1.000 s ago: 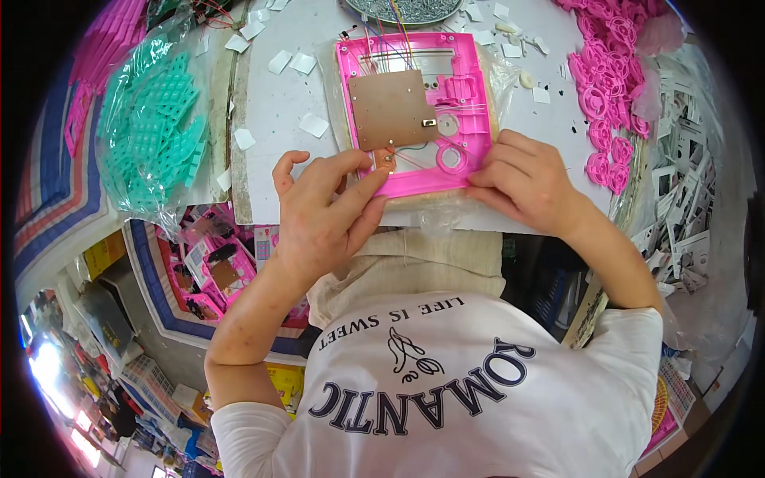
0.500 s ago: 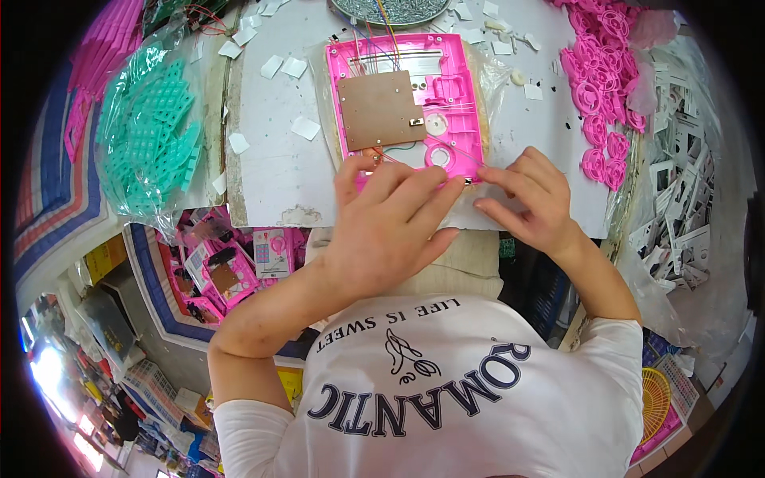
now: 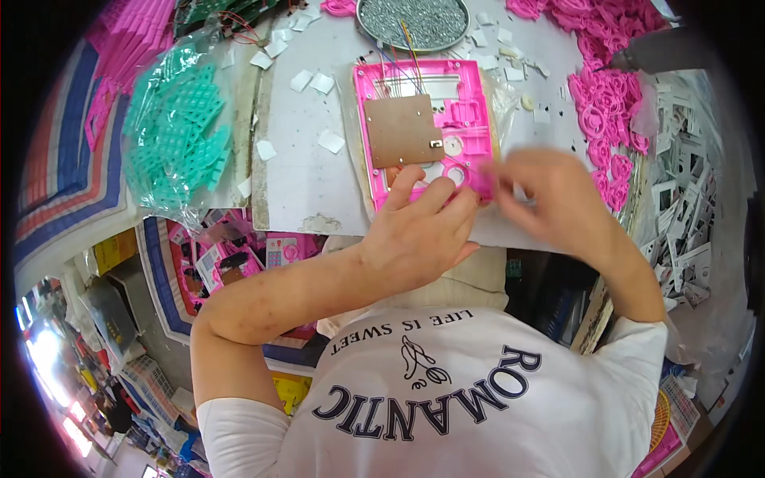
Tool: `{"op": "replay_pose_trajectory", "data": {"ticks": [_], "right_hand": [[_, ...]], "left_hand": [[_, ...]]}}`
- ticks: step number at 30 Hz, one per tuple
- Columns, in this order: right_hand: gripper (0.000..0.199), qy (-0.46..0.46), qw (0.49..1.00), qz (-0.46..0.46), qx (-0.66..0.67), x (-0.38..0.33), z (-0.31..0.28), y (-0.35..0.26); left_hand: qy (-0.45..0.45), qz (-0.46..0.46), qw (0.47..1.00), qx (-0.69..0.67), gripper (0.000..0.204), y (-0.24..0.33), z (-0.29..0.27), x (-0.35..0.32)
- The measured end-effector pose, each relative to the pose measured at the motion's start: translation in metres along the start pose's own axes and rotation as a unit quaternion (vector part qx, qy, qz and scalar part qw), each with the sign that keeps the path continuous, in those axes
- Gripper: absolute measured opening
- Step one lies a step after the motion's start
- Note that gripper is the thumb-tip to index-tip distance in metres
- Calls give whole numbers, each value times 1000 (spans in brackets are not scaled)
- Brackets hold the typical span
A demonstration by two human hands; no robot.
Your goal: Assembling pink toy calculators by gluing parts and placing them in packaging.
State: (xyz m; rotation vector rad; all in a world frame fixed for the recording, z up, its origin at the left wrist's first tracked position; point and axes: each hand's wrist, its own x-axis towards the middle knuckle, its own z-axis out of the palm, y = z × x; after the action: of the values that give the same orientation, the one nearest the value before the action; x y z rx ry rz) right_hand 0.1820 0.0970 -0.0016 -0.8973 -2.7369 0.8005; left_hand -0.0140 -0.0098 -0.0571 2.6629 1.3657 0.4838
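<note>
A pink plastic housing point(image 3: 478, 143) lies inside up on the table. A brown circuit board point(image 3: 402, 131) covers much of its left and middle, and thin coloured wires point(image 3: 406, 38) rise from its far end. My left hand point(image 3: 422, 227) reaches over the housing's near edge, with bent fingers pressing and holding it there; its thumb sticks out to the right, and the fingertips are partly hidden. Beside the near right corner is my right hand point(image 3: 550, 191), smeared by motion. Its fingers are too blurred to show whether they hold anything.
A round dish point(image 3: 362, 33) of small metal screws stands beyond the housing. White paper pieces point(image 3: 331, 142) are scattered around. Bagged green plastic parts point(image 3: 179, 135) lie left; pink rings point(image 3: 594, 119) and white parts point(image 3: 677, 215) lie right. A bin point(image 3: 155, 267) holds pink units below left.
The whole view has shifted, so the table sits lower and farther right. My right hand has drawn slightly away from the housing's corner and blurred; my left stays on the near edge.
</note>
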Motion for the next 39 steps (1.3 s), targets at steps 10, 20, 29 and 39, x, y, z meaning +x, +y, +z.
{"op": "replay_pose_trajectory", "data": {"ticks": [10, 20, 29, 39], "right_hand": [[21, 162, 980, 107, -55, 112, 44, 19], [19, 78, 989, -123, -39, 82, 36, 26], [35, 230, 964, -132, 5, 102, 20, 46], [12, 208, 947, -106, -222, 91, 23, 33]], "left_hand": [[63, -81, 969, -225, 44, -12, -7, -4], [260, -273, 926, -18, 15, -126, 5, 55], [289, -143, 946, -25, 12, -127, 9, 56], [244, -209, 937, -136, 11, -111, 5, 46]]}}
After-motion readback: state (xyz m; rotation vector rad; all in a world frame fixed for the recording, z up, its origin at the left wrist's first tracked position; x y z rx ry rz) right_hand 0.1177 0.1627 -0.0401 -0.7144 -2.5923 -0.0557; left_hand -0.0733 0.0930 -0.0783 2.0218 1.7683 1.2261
